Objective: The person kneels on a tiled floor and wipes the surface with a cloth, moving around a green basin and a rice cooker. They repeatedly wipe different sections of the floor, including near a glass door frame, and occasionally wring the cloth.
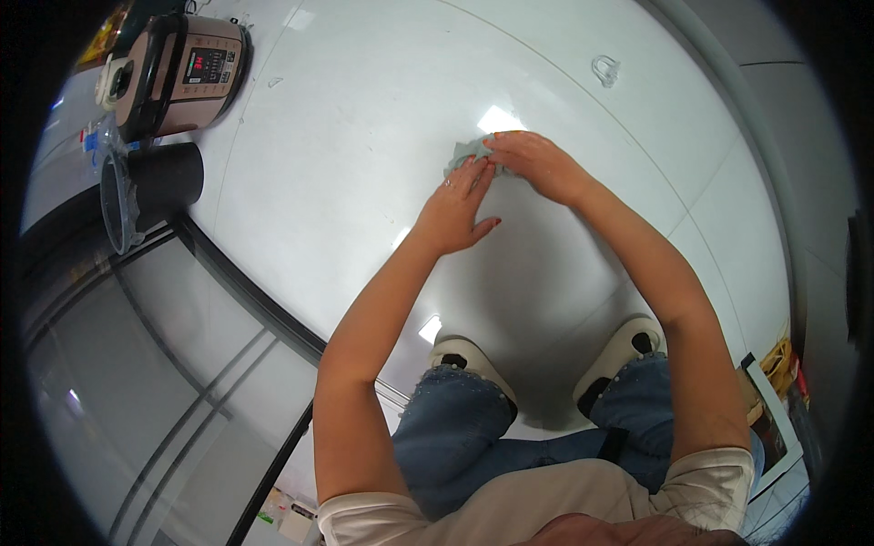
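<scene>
A crumpled pale grey-green cloth (468,150) lies on the glossy white tiled floor (328,170), partly hidden under my fingers. My right hand (536,162) covers the cloth's right side, its fingers curved over it and pointing left. My left hand (459,210) rests its fingertips on the near edge of the cloth, close to the right fingertips. The left thumb stands apart, and a ring shows on one finger. Below the hands are my feet in cream slippers (471,358), with a dark shadow between them.
To the left, a brown and black electric pressure cooker (205,75) has a lit display. A black bin (171,174) with a clear plastic liner lies beside a black-framed glass door (252,300). A clear plastic loop (605,70) and a small scrap (274,82) lie on the floor.
</scene>
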Demonstrator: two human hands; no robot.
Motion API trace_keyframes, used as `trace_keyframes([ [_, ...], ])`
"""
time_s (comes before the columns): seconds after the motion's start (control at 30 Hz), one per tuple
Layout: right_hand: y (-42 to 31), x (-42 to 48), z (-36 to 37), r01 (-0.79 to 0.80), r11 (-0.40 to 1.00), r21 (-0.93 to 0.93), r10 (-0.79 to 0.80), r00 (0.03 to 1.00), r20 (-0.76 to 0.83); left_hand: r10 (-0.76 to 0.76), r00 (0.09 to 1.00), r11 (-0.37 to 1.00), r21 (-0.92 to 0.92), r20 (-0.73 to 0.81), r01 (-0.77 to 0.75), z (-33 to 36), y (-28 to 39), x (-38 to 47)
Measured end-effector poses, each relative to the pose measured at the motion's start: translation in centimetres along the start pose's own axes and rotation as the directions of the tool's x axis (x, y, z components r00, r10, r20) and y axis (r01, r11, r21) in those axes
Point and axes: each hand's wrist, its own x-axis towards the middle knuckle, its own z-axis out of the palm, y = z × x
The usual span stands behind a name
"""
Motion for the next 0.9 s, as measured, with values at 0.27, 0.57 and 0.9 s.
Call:
trace_keyframes([
  [0.27,3.2,5.4,-0.6,0.062,0.972,-0.226,-0.114,0.967,-0.226,-0.07,0.995,0.998,-0.001,-0.076,0.07,-3.5,-3.8,5.4],
  [0.57,0.7,8.3,-1.2,-0.15,0.987,0.06,0.161,0.948,-0.275,-0.279,0.951,0.913,0.345,0.133,0.219,-10.0,-1.8,7.5],
  [0.9,-11.7,4.4,1.1,-0.161,0.774,0.612,0.407,0.868,-0.286,-0.44,0.889,0.711,-0.654,-0.126,0.259,-5.2,4.3,-9.3],
])
